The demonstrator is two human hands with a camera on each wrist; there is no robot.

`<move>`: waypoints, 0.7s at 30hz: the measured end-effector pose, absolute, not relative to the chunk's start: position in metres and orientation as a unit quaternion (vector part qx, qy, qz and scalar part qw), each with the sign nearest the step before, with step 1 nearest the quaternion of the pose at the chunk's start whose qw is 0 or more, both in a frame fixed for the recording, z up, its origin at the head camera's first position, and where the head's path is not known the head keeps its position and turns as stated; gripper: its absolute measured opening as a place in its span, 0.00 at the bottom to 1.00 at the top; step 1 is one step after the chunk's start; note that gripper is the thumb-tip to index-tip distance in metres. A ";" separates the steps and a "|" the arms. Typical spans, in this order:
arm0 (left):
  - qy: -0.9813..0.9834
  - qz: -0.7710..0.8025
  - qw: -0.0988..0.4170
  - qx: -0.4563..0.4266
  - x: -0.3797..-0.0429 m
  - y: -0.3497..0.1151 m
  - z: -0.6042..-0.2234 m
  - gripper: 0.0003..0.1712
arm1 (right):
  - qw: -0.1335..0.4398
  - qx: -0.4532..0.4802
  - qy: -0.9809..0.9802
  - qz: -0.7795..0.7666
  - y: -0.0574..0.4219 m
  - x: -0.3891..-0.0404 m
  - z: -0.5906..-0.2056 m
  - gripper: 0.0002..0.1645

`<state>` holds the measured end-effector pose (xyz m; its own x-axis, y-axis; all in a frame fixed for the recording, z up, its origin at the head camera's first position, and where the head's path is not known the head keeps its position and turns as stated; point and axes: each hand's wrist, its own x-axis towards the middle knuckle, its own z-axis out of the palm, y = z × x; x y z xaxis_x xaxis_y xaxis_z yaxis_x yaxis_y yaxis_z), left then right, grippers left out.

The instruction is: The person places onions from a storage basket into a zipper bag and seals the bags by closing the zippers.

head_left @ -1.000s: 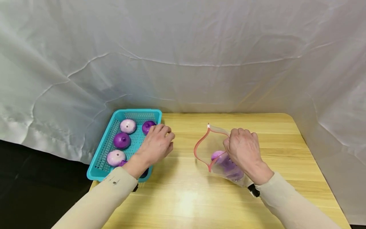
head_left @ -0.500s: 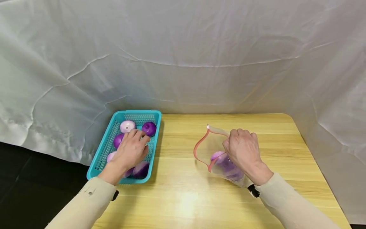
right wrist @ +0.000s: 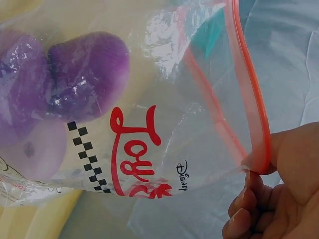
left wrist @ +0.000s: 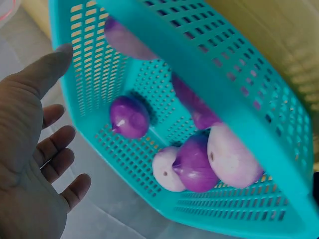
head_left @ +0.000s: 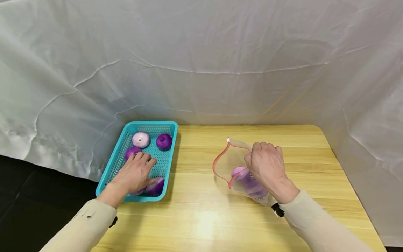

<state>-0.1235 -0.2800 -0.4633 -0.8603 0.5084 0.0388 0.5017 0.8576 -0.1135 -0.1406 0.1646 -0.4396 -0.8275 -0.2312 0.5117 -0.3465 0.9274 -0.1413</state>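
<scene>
My left hand is over the turquoise basket, fingers loosely bent and holding nothing; the left wrist view shows its palm open beside the basket wall. Inside lie several onions: a pale one, a dark purple one, a purple one partly under the fingers and a dark one by the thumb. Others are partly hidden by the hand. My right hand pinches the red zip edge of a clear zip bag, its mouth gaping leftward. Several onions are in the bag.
The wooden table carries the basket at left and the bag at right of centre. A grey-white cloth hangs behind and at the sides. Dark floor shows past the table's left side.
My left hand has moved left and toward me, from the basket's right rim to over its near half. The right hand and bag have hardly moved.
</scene>
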 end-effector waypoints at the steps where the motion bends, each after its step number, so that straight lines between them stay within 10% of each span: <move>1: -0.963 0.052 0.030 -0.263 -0.123 -0.280 -0.466 0.36 | 0.251 0.151 -0.949 0.115 0.165 -0.140 -0.440 0.14; 21: -0.980 0.086 0.028 -0.179 -0.140 -0.289 -0.490 0.29 | 0.250 0.153 -0.950 0.110 0.163 -0.136 -0.440 0.15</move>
